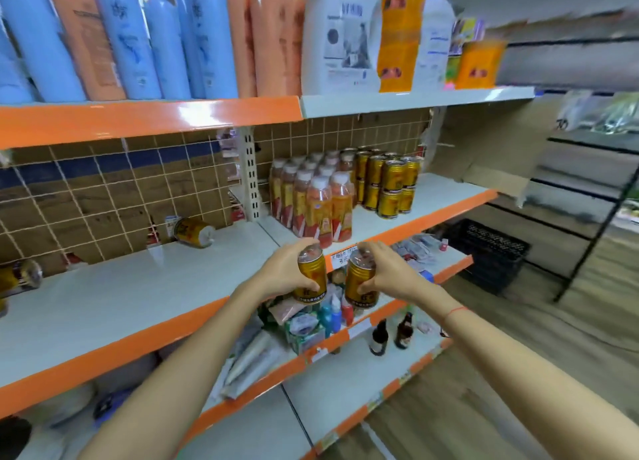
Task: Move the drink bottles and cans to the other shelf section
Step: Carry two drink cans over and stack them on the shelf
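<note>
Left hand [280,273]: fingers are curled round a gold can [312,275], held upright.
Right hand [390,273]: fingers are clamped on a second gold can [360,279], just beside the first.
Beyond the fingers: capped orange drink bottles [313,196] and stacked gold cans [389,183] are seen on the right shelf section [446,196].
Left of the fingers: a toppled can [193,230] lies on the left shelf section [121,297].
Above: tall blue and orange bottles [166,34] are shelved.
Room: a wooden floor [518,390] is seen at right.

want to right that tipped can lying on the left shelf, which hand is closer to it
Left. The left hand, holding a can, is right of the tipped can; the right hand, holding another can, is farther right.
</note>
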### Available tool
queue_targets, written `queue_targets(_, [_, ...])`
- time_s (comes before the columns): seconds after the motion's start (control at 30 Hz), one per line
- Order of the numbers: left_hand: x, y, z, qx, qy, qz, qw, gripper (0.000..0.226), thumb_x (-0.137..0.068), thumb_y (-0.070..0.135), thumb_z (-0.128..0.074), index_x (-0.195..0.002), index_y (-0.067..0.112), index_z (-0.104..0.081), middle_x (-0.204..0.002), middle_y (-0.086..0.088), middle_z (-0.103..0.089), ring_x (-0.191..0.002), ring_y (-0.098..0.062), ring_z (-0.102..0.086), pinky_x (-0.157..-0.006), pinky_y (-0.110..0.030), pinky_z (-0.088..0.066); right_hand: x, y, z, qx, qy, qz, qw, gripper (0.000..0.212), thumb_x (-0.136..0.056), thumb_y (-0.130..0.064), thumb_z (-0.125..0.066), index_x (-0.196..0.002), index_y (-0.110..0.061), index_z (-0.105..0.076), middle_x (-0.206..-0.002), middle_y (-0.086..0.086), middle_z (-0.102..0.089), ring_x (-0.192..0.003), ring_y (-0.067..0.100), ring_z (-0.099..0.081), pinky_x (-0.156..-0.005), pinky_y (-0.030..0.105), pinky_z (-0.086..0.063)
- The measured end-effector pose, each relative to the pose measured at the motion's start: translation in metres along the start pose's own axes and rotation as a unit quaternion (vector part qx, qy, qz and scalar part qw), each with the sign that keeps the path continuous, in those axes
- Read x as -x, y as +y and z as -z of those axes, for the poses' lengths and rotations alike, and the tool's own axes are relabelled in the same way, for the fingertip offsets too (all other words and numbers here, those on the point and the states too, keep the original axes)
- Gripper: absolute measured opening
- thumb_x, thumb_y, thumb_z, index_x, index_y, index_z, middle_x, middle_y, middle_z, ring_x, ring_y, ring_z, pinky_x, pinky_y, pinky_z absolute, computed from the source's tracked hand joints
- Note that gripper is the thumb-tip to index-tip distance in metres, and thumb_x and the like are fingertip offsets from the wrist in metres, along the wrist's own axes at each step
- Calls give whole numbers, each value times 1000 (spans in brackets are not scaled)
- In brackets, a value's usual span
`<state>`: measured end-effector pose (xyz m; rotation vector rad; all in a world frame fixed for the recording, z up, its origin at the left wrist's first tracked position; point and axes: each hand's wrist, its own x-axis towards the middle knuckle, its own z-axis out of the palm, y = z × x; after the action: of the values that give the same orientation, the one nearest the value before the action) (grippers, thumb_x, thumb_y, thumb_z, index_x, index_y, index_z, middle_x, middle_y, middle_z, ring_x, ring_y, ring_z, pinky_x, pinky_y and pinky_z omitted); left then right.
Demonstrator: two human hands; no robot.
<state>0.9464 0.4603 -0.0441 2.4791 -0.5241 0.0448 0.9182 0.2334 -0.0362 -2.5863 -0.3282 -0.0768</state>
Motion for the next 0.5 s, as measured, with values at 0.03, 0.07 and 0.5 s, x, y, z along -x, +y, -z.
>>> queue_targets(0.03, [-7, 8, -7, 2, -5, -7, 1000, 93, -62, 31, -86, -142, 26, -38, -141, -3, -45, -129, -20, -42, -105, -32, -38, 2, 11, 6, 0, 2, -7, 1000, 84, -69, -21, -83, -138, -11, -36, -129, 7, -42, -118, 23, -45, -90, 30, -43])
queue_targets(0.07, [-15, 15, -13, 6, -12, -11, 1000, 94, -62, 31, -86, -142, 27, -37, -141, -3, -45, -128, -20, -42, -104, -32, -38, 4, 21, 11, -2, 5, -14, 1000, 84, -69, -20, -83, -138, -11, -36, -128, 7, -41, -117, 22, -45, -87, 28, -42])
queue_targets(0.5, [-126, 57, -55, 11, -66, -76, 995, 93, -67, 31, -84, -144, 26, -33, -145, -3, -40, -133, -21, -36, -102, -32, -34, -32, 108, 56, 3, 58, -72, 996, 83, -68, -19, -83, -136, -11, -37, -129, 8, -42, -120, 24, -44, -96, 34, -43])
